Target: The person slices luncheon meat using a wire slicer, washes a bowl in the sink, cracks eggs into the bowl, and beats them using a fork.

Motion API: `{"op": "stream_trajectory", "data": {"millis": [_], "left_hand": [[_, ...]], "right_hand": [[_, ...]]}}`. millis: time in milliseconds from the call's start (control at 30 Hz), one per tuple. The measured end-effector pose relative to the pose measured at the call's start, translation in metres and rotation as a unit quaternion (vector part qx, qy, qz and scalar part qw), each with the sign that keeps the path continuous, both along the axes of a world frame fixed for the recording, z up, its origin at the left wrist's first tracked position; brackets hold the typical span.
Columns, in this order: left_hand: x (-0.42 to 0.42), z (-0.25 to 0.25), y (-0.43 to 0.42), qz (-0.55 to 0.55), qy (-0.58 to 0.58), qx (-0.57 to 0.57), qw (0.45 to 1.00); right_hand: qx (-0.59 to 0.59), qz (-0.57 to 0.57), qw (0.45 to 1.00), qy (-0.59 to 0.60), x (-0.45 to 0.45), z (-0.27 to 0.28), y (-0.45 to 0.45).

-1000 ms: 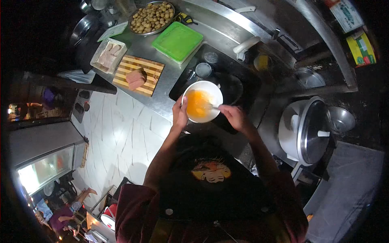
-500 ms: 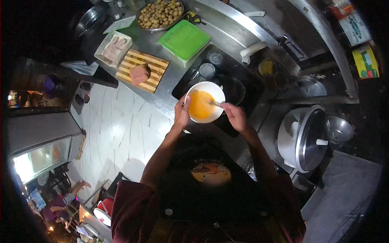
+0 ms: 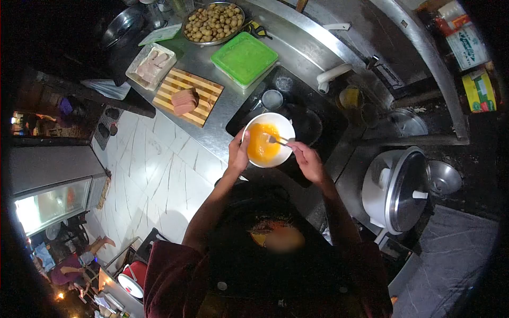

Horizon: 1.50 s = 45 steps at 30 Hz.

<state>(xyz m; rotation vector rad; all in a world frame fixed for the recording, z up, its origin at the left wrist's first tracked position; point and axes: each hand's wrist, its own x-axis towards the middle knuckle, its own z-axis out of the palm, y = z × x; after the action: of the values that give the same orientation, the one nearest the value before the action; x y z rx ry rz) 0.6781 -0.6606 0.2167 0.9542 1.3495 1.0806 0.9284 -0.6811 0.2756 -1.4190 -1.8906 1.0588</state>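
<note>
A white bowl point(image 3: 286, 127) is tilted in front of me, with yellow-orange beaten egg point(image 3: 260, 146) inside. My left hand point(image 3: 238, 152) grips the bowl's left rim, thumb over the edge. In my right hand point(image 3: 309, 161) is a fork point(image 3: 275, 140), its tines dipping into the egg. Just beyond the bowl, a small cup with a handle point(image 3: 272, 98) stands on the black stovetop point(image 3: 249, 114). To the left, a block of pink sliced meat point(image 3: 184, 101) rests on a striped wooden cutting board point(image 3: 207, 100).
A green-lidded container point(image 3: 244, 59), a bowl of potatoes point(image 3: 213, 24) and a white tub of pale meat pieces point(image 3: 151, 66) stand along the steel counter point(image 3: 217, 135). On the right sits a large lidded white pot point(image 3: 392, 185). Another person point(image 3: 69, 270) is at the far lower left.
The fork has shifted within the egg and its tines now show more clearly. The whole view has moved slightly; both hands keep their hold.
</note>
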Motion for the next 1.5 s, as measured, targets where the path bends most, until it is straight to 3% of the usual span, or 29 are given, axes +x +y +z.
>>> {"op": "stream_trajectory", "data": {"millis": [33,133,233,333,433,533,633,733,833,933,1033,1167,1267,1367,1467,1500], "left_hand": [[0.000,-0.003,0.000,0.001,0.001,0.003,1.000],[-0.001,-0.006,0.001,-0.002,-0.006,0.006,1.000],[0.000,-0.004,-0.001,-0.004,-0.009,0.007,1.000],[0.001,-0.003,-0.001,-0.014,0.020,0.011,1.000],[0.001,0.003,-0.003,-0.016,0.012,-0.014,1.000],[0.001,0.000,-0.002,-0.018,0.001,-0.013,1.000],[0.002,-0.004,-0.001,-0.016,-0.013,-0.007,1.000],[0.002,-0.002,0.001,-0.011,-0.008,0.002,1.000],[0.002,0.010,0.000,0.005,-0.011,-0.015,1.000],[0.000,-0.001,0.002,0.003,-0.020,-0.024,1.000],[0.003,-0.003,0.001,0.005,-0.008,-0.009,1.000],[0.003,-0.004,-0.002,-0.001,-0.026,-0.011,1.000],[0.005,-0.014,0.000,-0.009,-0.033,-0.016,0.999],[0.006,-0.020,0.001,-0.002,-0.039,-0.014,0.999],[0.006,-0.026,0.002,-0.003,-0.050,-0.022,0.999],[0.006,-0.024,0.000,-0.003,-0.051,-0.020,0.998]], "right_hand": [[0.041,-0.030,0.999,-0.007,-0.001,0.000,0.000],[-0.050,0.039,0.998,-0.011,0.004,0.001,0.002],[-0.044,-0.039,0.997,-0.042,0.000,0.011,0.003],[-0.040,0.032,0.991,-0.127,0.006,0.002,0.004],[-0.022,0.055,0.992,-0.107,0.010,0.004,0.010],[0.048,0.030,0.993,-0.102,0.000,0.018,0.011],[0.025,-0.023,0.991,-0.132,-0.010,0.045,0.016],[0.041,0.054,0.988,-0.135,0.004,0.014,0.014],[-0.007,0.032,0.999,0.037,0.007,0.004,0.015],[-0.013,0.047,0.996,-0.077,0.009,0.002,0.010],[0.005,0.037,0.999,0.012,0.008,-0.003,0.014],[-0.047,0.102,0.993,-0.031,0.015,-0.013,0.013],[0.011,-0.004,1.000,-0.011,0.007,0.009,0.012],[-0.093,0.108,0.988,0.056,0.020,-0.004,0.013],[-0.023,0.006,1.000,0.010,0.013,0.003,0.008],[-0.049,0.027,0.998,0.024,0.015,-0.001,0.007]]}}
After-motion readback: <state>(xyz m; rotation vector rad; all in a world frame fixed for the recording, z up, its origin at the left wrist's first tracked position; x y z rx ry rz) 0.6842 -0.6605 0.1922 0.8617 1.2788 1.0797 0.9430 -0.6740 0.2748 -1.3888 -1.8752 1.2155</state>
